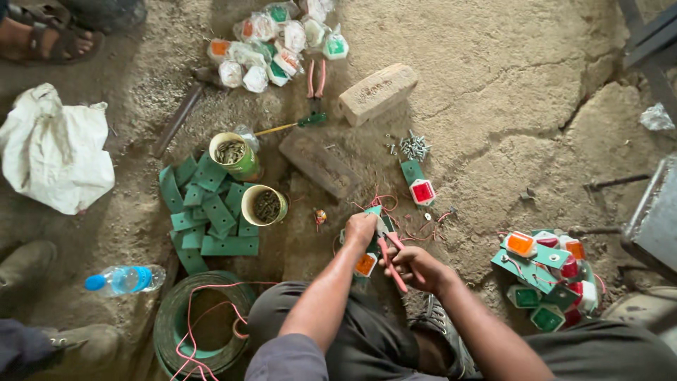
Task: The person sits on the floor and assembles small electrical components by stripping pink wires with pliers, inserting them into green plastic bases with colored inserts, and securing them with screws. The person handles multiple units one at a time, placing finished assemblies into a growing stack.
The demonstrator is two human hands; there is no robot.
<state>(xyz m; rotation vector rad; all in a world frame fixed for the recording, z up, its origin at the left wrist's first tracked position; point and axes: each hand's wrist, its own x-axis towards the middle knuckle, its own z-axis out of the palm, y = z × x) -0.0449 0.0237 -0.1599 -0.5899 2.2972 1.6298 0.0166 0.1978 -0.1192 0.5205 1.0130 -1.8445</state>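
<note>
— Hidden under the left hand (360,228): most of the green plate (371,211). Orange lamp (365,264) half covered by the forearm.

— Pliers (392,258) in the right hand (416,265): only the red handles clear, tip lost behind the left hand. Whether biting wire, impossible to tell.

— Cut off at upper left: sandalled foot (49,39). At lower left: a boot (28,264) and a dark sleeve (21,349).

— Cut off at the bottom edge: green coil (173,324). At the right edge: grey box (656,219), only a corner in frame.

— Too small to sort: screws (415,147) at upper centre, contents of the two tins (264,204). Bagged lamps (271,42) at top, blurred behind plastic, topmost clipped by the edge.
</note>
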